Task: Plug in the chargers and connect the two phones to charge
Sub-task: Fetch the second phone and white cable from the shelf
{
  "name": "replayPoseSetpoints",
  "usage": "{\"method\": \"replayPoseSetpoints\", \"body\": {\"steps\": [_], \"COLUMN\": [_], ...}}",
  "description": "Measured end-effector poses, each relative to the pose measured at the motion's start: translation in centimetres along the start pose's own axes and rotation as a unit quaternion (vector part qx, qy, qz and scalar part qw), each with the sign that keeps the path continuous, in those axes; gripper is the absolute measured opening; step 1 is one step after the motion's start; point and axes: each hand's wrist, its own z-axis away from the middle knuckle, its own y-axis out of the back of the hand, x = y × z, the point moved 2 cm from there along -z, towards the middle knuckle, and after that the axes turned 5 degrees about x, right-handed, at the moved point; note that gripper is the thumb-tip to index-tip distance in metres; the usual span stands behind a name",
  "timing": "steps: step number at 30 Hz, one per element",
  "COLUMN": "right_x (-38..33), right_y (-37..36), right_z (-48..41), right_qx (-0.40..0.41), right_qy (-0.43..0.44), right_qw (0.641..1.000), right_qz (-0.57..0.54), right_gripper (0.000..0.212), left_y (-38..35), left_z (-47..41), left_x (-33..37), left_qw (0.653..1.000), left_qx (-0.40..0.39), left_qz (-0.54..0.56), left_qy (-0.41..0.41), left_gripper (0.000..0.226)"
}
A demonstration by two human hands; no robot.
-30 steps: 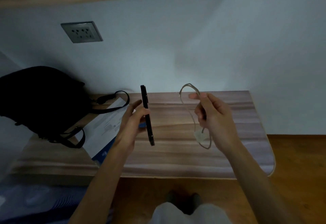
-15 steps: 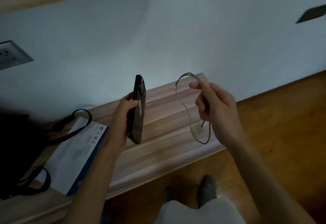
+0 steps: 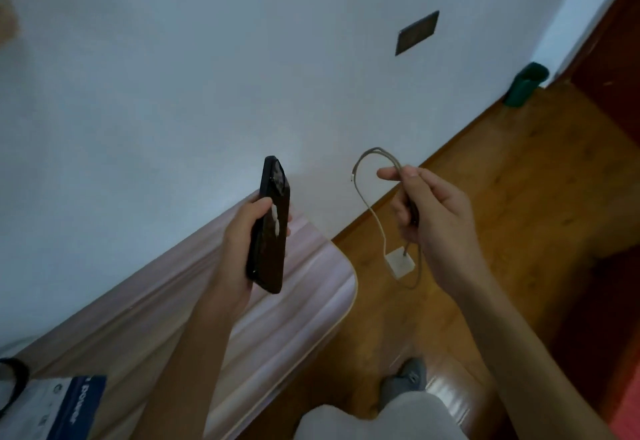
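A slim black smartphone in a dark case (image 3: 269, 228) is held upright and nearly edge-on in the left hand (image 3: 244, 242), above the far end of a pale wood-grain bench with a rounded corner (image 3: 304, 304). The left fingers (image 3: 261, 204) are wrapped around the phone's near edge, with the thumb tip visible beyond its far edge, so the phone is clamped between them. The camera end of the phone is pointed up toward the white wall (image 3: 207, 76).

A thin beige charging cable (image 3: 375, 218) is pinched between the thumb and forefinger of the right hand (image 3: 436, 221), the remaining right fingers (image 3: 403, 212) being curled in against the palm around the strands. An arch of cable is formed above the hand, with its small plug end (image 3: 352, 176) left hanging free just to the left. Below the hand, a loop of cable and a small white square charger block (image 3: 400, 262) are seen dangling over the brown wooden floor (image 3: 519, 169). The phone and the plug end are kept apart; no connection is made between them.

A dark rectangular wall plate (image 3: 417, 33) is set in the wall at upper right. A dark green cylindrical container (image 3: 524, 84) is stood on the floor beside the wall. At lower left, a white and blue printed packet (image 3: 62, 408) is laid on the bench. A grey shoe (image 3: 405, 382) is seen on the floor below.
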Motion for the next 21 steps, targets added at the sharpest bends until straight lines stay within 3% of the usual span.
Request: {"method": "replayPoseSetpoints", "body": {"steps": [10,21], "right_x": [-3.2,-5.2], "right_y": [15.3,27.9], "right_z": [-8.7,-17.6], "right_qx": [0.092,0.166], "right_qy": [0.021,0.059], "right_qw": [0.995,0.982], "right_qz": [0.026,0.064], "right_gripper": [0.032,0.029], "left_y": [-20.0,-36.8], "left_z": [-5.0,-11.8], "left_x": [0.9,0.8], "left_qw": [0.994,0.981], "left_qx": [-0.093,-0.166], "left_qz": [-0.054,-0.103], "left_qy": [-0.010,-0.004], "left_gripper": [0.060,0.068]}}
